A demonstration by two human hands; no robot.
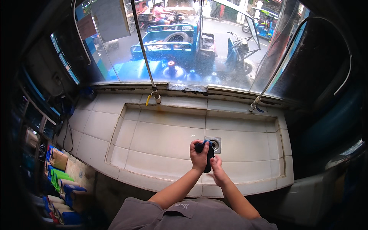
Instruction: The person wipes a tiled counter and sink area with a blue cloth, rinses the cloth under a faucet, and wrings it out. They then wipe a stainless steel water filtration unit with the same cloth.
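Observation:
Over the tiled basin (pixel 168 140), my left hand (pixel 198 156) is closed round a soft-looking black item with a blue part (pixel 209 164). The item hangs down between my two hands; its exact kind does not show. My right hand (pixel 218 171) is beside its lower end, fingers stretched out, and I cannot tell whether they touch it. Just beyond the hands lies a square metal drain (pixel 217 147), partly covered by the left hand and the black item.
A tap with a yellow lever (pixel 148 100) stands at the basin's back left, another with a blue lever (pixel 259 109) at the back right. A raised tiled rim (pixel 161 185) surrounds the basin. Several jugs (pixel 59 172) stand at lower left. Behind the window is a blue cargo tricycle (pixel 163 40).

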